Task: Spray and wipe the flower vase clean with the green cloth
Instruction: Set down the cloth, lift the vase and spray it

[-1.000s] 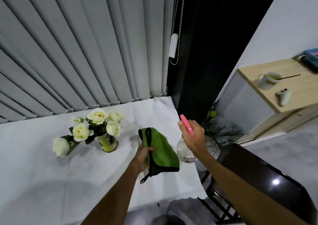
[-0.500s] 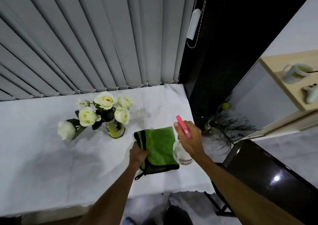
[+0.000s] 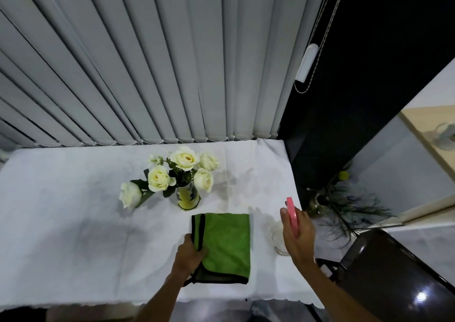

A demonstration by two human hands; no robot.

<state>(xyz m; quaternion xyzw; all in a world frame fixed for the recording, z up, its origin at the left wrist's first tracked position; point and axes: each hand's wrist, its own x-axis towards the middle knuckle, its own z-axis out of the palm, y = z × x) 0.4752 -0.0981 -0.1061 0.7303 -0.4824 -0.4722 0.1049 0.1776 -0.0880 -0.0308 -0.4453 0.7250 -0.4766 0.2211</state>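
A small yellow-patterned flower vase with white roses stands upright on the white-clothed table. Just in front of it the green cloth with black trim lies flat on the table. My left hand pinches the cloth's left edge, fingers closed on it. To the right, my right hand is wrapped around a clear spray bottle with a pink top, which rests near the table's right edge. Most of the bottle is hidden behind the hand.
Grey vertical blinds hang along the table's far edge. A dark glossy chair stands at the right front corner. Beyond it on the floor sits a dried plant arrangement. A wooden shelf with a mug is at far right.
The green cloth went from hanging raised in my left hand to lying flat on the table. My right hand with the spray bottle shifted slightly right, and the view swung left and downward.
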